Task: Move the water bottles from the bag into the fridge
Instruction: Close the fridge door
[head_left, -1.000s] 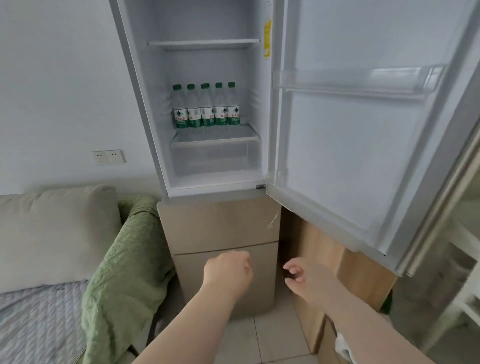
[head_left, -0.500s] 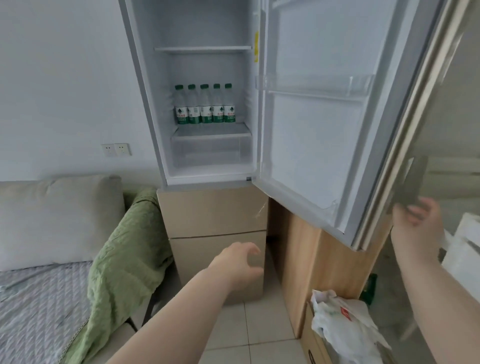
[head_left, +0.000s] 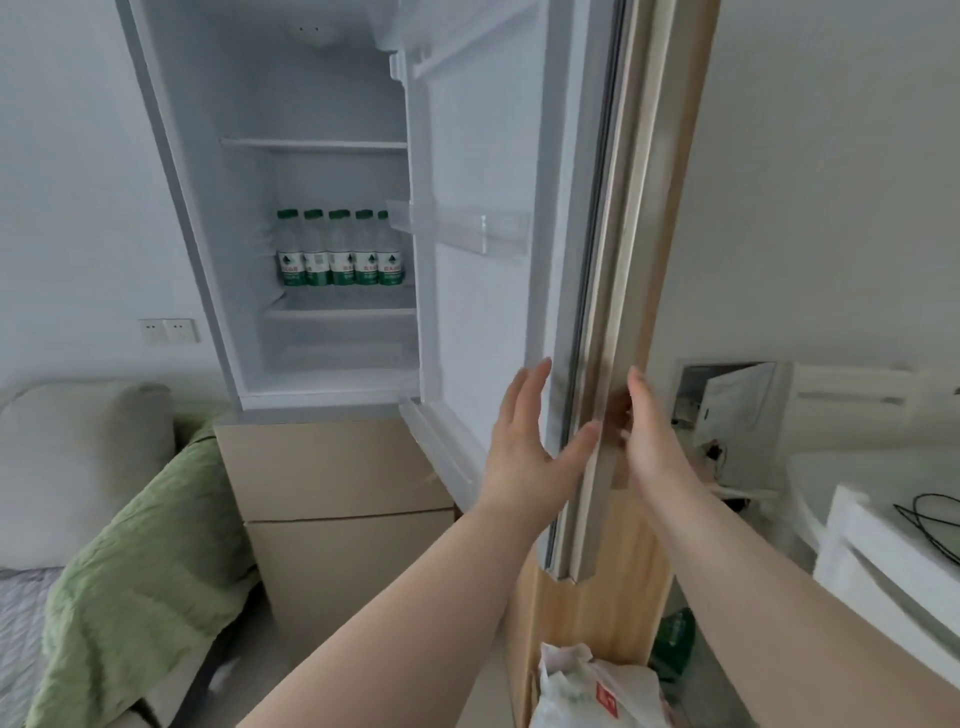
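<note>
Your hands have come up from below to the door (head_left: 597, 260) edge: left hand (head_left: 530, 447) spread flat on its inner side, right hand (head_left: 649, 441) open on the outer. Five bottles (head_left: 340, 249) stand on the fridge (head_left: 208, 260) shelf; the bag (head_left: 597, 691) sits below, so closing looks next.

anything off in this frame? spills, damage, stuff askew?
Nothing stands out. Five water bottles stand upright in a neat row on the fridge shelf; no spills visible. The door is open, left hand and right hand open either side of its edge. The bag sits crumpled below.
</note>
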